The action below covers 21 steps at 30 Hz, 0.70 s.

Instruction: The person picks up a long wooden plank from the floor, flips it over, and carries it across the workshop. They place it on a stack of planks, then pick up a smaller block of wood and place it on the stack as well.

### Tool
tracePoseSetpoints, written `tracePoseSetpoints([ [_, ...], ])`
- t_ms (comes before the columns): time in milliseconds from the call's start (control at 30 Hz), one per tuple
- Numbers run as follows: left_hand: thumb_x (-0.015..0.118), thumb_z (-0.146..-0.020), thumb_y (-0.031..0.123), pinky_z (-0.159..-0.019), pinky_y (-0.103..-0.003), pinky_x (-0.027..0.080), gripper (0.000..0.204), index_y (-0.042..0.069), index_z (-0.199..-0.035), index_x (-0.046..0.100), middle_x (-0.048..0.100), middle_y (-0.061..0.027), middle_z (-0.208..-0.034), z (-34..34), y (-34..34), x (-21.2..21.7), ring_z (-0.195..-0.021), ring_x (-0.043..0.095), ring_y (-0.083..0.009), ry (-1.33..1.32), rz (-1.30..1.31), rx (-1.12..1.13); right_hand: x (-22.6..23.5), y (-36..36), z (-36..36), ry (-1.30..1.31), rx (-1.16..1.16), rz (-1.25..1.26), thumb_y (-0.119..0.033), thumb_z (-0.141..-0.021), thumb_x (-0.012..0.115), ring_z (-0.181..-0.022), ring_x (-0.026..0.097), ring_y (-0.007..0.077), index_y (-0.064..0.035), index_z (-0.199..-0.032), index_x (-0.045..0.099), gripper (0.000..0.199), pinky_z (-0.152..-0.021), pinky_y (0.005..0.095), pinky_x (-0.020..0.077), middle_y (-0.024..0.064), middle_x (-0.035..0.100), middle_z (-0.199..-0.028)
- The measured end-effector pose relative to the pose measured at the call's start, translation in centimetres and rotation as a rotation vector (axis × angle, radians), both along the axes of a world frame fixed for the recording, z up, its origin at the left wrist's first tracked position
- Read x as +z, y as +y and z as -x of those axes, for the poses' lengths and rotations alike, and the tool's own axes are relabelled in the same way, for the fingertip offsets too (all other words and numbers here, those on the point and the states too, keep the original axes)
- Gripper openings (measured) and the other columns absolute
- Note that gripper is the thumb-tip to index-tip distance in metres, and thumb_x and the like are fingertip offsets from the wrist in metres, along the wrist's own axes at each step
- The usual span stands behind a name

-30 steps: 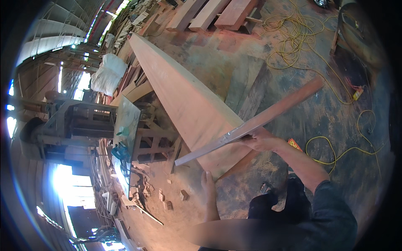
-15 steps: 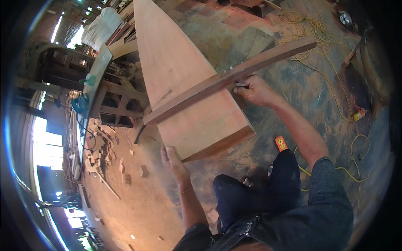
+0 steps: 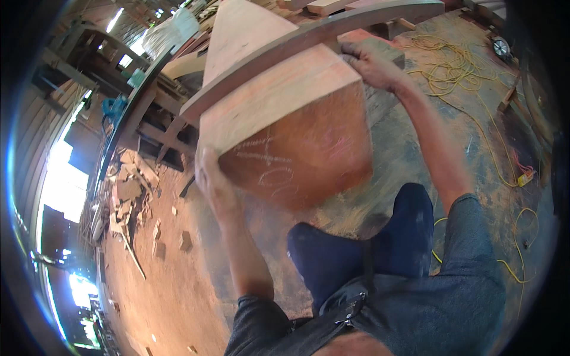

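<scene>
Dusty workshop floor (image 3: 169, 291) is filling the lower left, wood scraps (image 3: 126, 191) littering it | chunky timber beam (image 3: 309, 151) is sitting upper center, end face showing | wood bar (image 3: 279, 54) is running crosswise over it | left hand (image 3: 217, 184) is touching the beam's near-left corner, right hand (image 3: 373, 68) is curling fingers by its right edge, can't really tell if either's gripping

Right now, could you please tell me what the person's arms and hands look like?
The left hand and right hand are ungloved, and both forearms are bare. The dark grey sleeves are short, ending near the elbows. The hands are too blurred to tell finer details.
</scene>
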<state>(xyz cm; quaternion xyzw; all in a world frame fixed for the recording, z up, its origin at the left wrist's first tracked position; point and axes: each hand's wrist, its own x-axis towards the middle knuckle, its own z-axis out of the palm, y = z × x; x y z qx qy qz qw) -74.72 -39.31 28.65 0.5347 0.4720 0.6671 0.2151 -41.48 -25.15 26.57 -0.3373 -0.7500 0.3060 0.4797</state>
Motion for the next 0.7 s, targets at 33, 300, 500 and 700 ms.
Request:
tracePoseSetpoints([
  [33, 0.049, -0.102, 0.034, -0.098, -0.033, 0.041, 0.046, -0.004, -0.126, 0.059, 0.062, -0.0089, -0.121, 0.2, 0.0, 0.1, -0.112, 0.056, -0.0175, 0.015, 0.011, 0.007, 0.3, 0.1, 0.0, 0.017, 0.025, -0.015, -0.017, -0.103, 0.053, -0.106, 0.058, 0.0116, -0.0011, -0.127, 0.061, 0.03, -0.094, 0.0302, 0.0469, 0.0042, 0.068, -0.115],
  [300, 0.048, -0.103, 0.038, -0.1, -0.033, 0.041, 0.047, -0.002, -0.122, 0.061, 0.062, -0.008, -0.119, 0.4, 0.3, -0.4, -0.108, 0.057, -0.0174, 0.011, -0.068, -0.092, -2.0, 1.4, 0.9, -0.005, -0.07, -0.102, -0.015, -0.1, 0.052, -0.112, 0.059, 0.0232, -0.0014, -0.138, 0.053, 0.041, -0.097, 0.0356, 0.0448, 0.0132, 0.064, -0.126],
  [500, 0.045, -0.101, 0.046, -0.104, -0.038, 0.039, 0.058, -0.003, -0.131, 0.053, 0.054, -0.0148, -0.132, -0.7, 0.9, -0.2, -0.118, 0.052, -0.0246, -0.105, 0.039, 0.083, -3.9, 1.3, 1.1, 0.043, -0.098, -0.218, -0.011, -0.095, 0.052, -0.129, 0.052, 0.0354, -0.0014, -0.146, 0.044, 0.052, -0.107, 0.0387, 0.0395, 0.0233, 0.056, -0.137],
  [700, 0.045, -0.099, 0.048, -0.105, -0.042, 0.04, 0.062, -0.003, -0.134, 0.049, 0.05, -0.0182, -0.136, -2.8, 0.8, 0.0, -0.121, 0.051, -0.0297, -0.183, -0.022, 0.145, -3.9, 1.3, 2.0, 0.062, -0.166, -0.208, -0.013, -0.096, 0.052, -0.121, 0.056, 0.0376, -0.0037, -0.146, 0.044, 0.052, -0.103, 0.0413, 0.0436, 0.0223, 0.06, -0.131],
])
